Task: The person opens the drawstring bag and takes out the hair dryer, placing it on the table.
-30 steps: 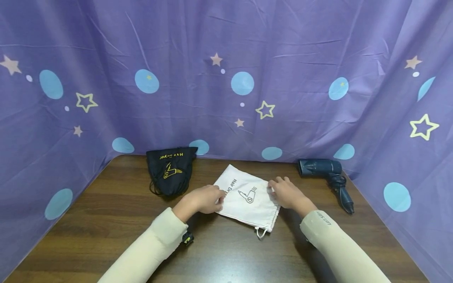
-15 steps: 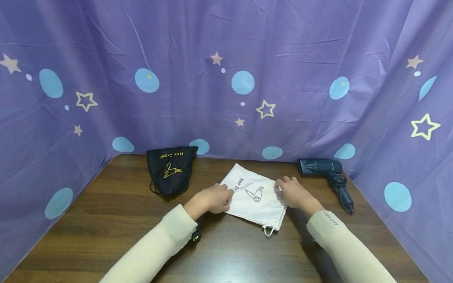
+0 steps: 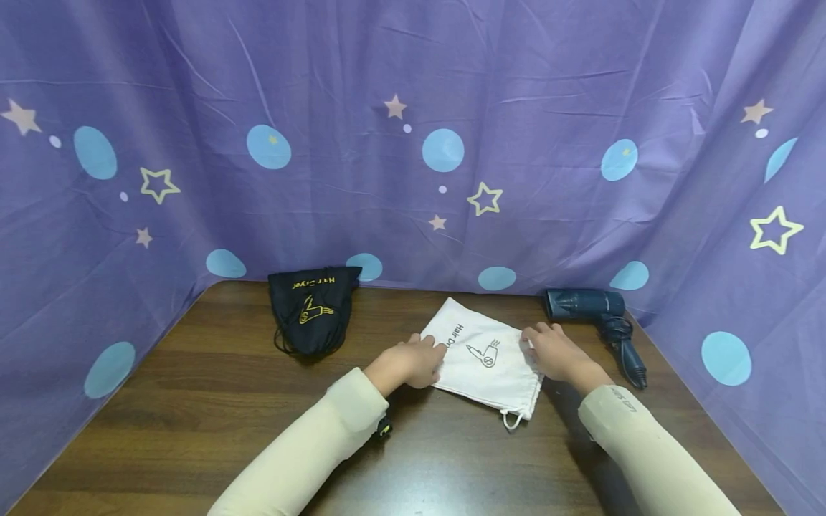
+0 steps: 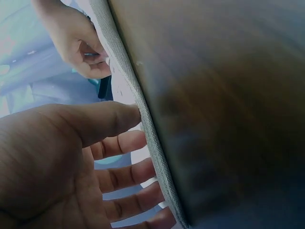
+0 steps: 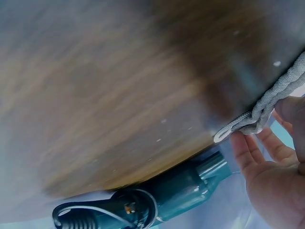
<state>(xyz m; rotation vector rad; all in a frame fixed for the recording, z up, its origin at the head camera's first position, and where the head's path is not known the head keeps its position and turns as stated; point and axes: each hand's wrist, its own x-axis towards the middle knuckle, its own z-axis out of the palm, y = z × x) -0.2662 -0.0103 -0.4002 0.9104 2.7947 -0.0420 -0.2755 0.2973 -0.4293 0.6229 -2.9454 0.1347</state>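
A white drawstring bag (image 3: pixel 482 358), printed with a hair dryer drawing and lettering, lies flat on the table between the two hands. My left hand (image 3: pixel 413 360) holds its left edge and covers part of the lettering. The thumb and bent fingers of that hand (image 4: pixel 71 157) meet the cloth seam in the left wrist view. On the opposite side, my right hand (image 3: pixel 560 352) grips the edge near the gathered mouth. Seen from the right wrist, its fingertips meet the grey-looking rolled hem (image 5: pixel 267 105). A cord loop (image 3: pixel 513 419) hangs from the bag's near corner.
To the back left lies a black drawstring bag (image 3: pixel 311 312) with yellow hair dryer print. A dark blue hair dryer (image 3: pixel 584 304) with its cord wrapped about the handle lies at the back right. Purple star-patterned curtain (image 3: pixel 361 201) encloses the wooden table (image 3: pixel 193 401).
Both hands and the white bag have slid to the right across the table, keeping about the same angle. The black bag and the hair dryer have stayed in place.
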